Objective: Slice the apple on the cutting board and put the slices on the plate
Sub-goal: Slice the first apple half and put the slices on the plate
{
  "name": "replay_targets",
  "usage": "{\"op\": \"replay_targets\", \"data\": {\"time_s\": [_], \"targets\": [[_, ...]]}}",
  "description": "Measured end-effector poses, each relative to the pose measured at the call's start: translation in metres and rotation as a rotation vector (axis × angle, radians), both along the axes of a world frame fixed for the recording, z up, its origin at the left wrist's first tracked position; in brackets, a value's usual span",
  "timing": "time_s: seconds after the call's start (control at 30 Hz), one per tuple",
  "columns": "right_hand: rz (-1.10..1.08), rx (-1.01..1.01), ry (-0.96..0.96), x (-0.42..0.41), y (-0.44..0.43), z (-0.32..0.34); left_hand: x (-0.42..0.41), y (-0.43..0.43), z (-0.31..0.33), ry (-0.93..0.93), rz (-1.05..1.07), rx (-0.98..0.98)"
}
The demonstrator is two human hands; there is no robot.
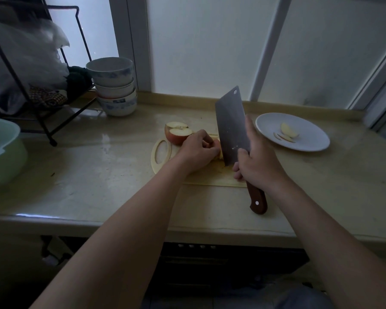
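Slicing is in full swing on the cutting board (210,177). The left hand (197,150) sits mid-board, fingers curled down and clamped over a small apple piece (218,145), of which only a pale edge peeks out beside the knuckles. Right against that edge stands the cleaver (231,126), blade tilted up, heel down near the board's surface. The right hand (257,161) is wrapped tight round its wooden handle, thumb laid against the blade. At the board's far left end, by the handle hole, waits the rest of the apple (178,132), cut faces up and not yet sliced. Off the board's right end lies the white plate (310,141), with only a few slices (287,132) on it, so by my reckoning the job is well short of half done. Next call: bring the blade straight down just clear of those knuckles, fingertips tucked back, then shuffle the grip along the piece. Whether this stroke is starting or finishing, I can't tell.
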State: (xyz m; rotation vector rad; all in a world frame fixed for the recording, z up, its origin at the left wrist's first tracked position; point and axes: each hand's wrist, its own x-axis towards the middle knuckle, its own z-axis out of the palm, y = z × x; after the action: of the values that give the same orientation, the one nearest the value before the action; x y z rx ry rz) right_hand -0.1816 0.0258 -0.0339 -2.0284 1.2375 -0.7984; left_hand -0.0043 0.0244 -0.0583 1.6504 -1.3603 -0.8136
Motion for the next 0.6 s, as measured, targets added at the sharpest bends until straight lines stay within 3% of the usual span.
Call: {"op": "replay_targets", "data": {"time_s": [0.6], "targets": [[-0.017,-0.074,0.199,0.0062,0.0069,0.0036,-0.0005,0.0021,0.0024,-0.031,0.000,-0.010]]}}
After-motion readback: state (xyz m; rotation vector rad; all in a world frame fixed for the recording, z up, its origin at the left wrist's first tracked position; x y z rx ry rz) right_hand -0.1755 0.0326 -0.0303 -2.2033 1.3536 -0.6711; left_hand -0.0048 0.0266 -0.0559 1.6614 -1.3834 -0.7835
